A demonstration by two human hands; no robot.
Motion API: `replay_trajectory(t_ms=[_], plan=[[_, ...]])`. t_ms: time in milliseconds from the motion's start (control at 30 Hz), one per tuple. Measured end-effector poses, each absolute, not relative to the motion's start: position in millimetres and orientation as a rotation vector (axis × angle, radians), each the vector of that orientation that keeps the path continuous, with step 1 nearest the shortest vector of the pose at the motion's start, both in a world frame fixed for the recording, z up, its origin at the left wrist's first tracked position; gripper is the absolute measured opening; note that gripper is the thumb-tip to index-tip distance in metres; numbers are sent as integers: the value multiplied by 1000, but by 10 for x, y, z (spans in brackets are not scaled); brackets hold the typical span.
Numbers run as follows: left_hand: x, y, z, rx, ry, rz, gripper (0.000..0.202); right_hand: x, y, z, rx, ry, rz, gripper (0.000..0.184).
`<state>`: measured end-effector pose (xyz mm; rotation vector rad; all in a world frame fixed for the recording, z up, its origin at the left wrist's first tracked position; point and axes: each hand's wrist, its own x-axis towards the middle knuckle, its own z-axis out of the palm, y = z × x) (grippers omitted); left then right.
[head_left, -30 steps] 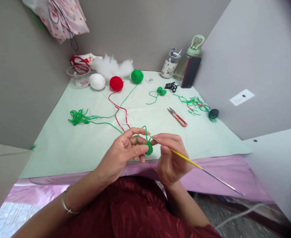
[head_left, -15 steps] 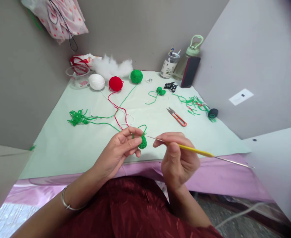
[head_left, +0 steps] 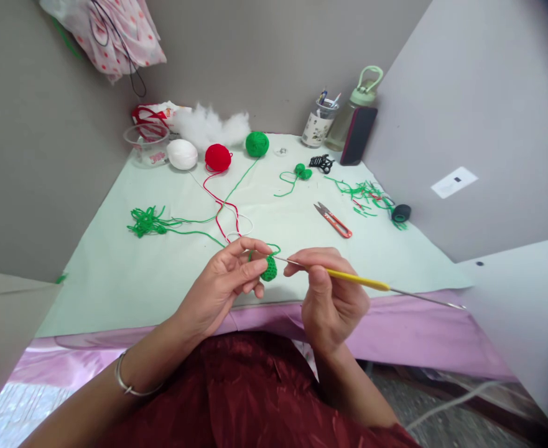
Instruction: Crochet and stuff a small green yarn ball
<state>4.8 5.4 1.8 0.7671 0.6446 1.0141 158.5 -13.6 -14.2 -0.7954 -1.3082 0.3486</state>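
A pale green cloth (head_left: 115,280) is spread over the table; clock directions are counted from the space between the hands. At 4 o'clock the right hand (head_left: 334,295) is closed around a slim tool, and at 9 o'clock the left hand (head_left: 229,270) is bent into a pinch. A bottle (head_left: 347,115) is stood at 1 o'clock. The tool, a yellow-handled hook (head_left: 357,279), is pointed between 9 and 10. A green yarn tangle (head_left: 147,222) is laid at 10, a white ball (head_left: 181,154) and a red ball (head_left: 218,157) at 11, orange-handled snips (head_left: 333,219) at 2. Centrally, a green crocheted piece (head_left: 270,269) is gripped between left thumb and fingers, its top met by the hook's tip; whether the tip is inserted cannot be told.
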Motion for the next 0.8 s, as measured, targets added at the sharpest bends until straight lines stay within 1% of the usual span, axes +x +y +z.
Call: replay_trajectory(t_ms=[100,400,667,800], plan=[[47,58,5,764,645,1010,10,1588,-132,-161,-791,-1313,355,20],[42,50,-40,792,653,1009,11,1612,-157,-149,-839,-1383,311,21],[8,58,-70,856,689,1018,17,1664,-179,-212,-842,-1567,156,23],[14,57,-81,836,657,1014,17,1649,-172,-258,-822,-1581,74,22]])
